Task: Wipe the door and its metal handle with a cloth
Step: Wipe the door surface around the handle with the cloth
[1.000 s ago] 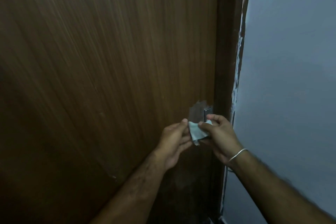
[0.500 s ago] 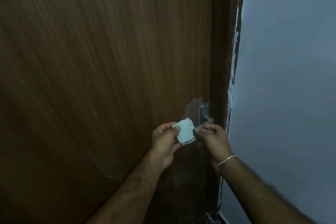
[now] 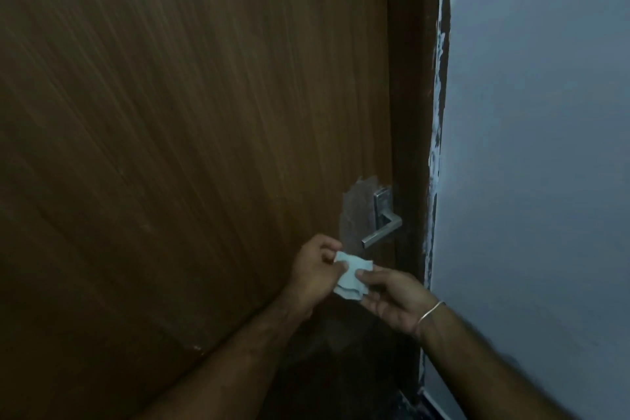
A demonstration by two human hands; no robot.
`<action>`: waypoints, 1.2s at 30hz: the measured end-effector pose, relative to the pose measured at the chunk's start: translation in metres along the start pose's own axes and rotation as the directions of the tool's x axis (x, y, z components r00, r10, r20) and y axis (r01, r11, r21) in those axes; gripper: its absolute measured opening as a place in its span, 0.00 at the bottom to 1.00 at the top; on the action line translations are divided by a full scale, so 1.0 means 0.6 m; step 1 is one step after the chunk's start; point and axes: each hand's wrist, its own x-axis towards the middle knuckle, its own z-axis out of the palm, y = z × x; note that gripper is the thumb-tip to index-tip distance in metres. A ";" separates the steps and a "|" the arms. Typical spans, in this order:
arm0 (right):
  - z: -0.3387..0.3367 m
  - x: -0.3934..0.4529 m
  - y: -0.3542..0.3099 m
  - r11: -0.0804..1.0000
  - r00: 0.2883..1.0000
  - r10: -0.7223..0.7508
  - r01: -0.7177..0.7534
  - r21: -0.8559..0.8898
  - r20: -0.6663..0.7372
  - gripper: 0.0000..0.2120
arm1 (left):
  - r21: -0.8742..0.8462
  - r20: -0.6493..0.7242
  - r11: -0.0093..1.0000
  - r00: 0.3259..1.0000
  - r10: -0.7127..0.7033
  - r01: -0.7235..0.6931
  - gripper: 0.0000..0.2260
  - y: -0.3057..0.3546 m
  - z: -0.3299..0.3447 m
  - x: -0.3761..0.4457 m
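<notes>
The brown wooden door [image 3: 187, 147] fills the view from 9 to 12 o'clock; a grey wall [image 3: 545, 147] stands at 3 o'clock. The metal handle [image 3: 381, 225] is seen near centre. Just below it, at 6 o'clock, a small pale cloth [image 3: 453, 278] is pinched by the left hand [image 3: 315, 278] and the right hand [image 3: 392, 300], clear of the handle

door [image 3: 191, 133] cut off by the top, left and bottom edges; its grain smeared by blur. cloth [image 3: 114, 278] partly covered by fingers [image 3: 370, 274] of the right hand [image 3: 392, 300] and tucked into the left hand [image 3: 315, 274]. handle [image 3: 381, 227] plate hides what lies behind it. both forearms run out at the bottom edge.
</notes>
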 end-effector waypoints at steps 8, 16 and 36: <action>0.026 0.068 -0.064 0.797 0.655 -0.590 0.565 -0.212 -0.473 0.08 | 0.852 0.466 -0.074 0.688 0.557 -0.518 0.23 0.097 -0.054 0.108; 0.087 0.171 -0.117 0.281 0.249 -0.958 0.706 -0.650 -0.144 0.05 | 0.812 0.548 -0.510 0.669 0.501 -0.283 0.32 0.128 -0.079 0.179; 0.049 0.216 -0.163 0.232 0.154 -0.973 0.601 -0.765 -0.174 0.09 | 0.819 0.536 -0.504 0.677 0.504 -0.273 0.40 0.115 -0.083 0.189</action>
